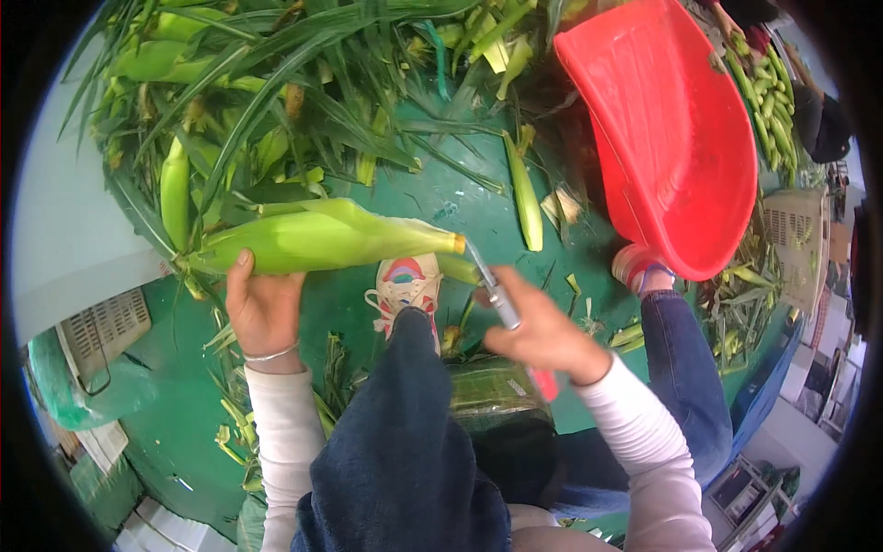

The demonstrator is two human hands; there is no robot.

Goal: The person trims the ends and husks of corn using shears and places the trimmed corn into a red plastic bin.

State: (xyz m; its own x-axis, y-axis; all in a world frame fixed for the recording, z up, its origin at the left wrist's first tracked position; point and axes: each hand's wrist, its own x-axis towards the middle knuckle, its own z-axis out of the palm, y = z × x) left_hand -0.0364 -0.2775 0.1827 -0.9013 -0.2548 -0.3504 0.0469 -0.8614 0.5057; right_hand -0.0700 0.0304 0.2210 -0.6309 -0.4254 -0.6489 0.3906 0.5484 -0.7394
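Observation:
My left hand supports a green ear of corn in its husk, with the thumb against the near side and the fingers hidden underneath. The ear lies sideways, and its cut stem end points right. In my right hand is a pair of pruning shears with a silver blade and a red handle end. The blade tip is right beside the stem end; whether it touches cannot be made out. Part of another green stalk or ear shows below the stem, largely covered.
A heap of corn with long leaves fills the far left. A red plastic scoop-shaped tub stands at the far right, with piled ears beyond it. Husk scraps litter the green floor. A pale crate sits at left.

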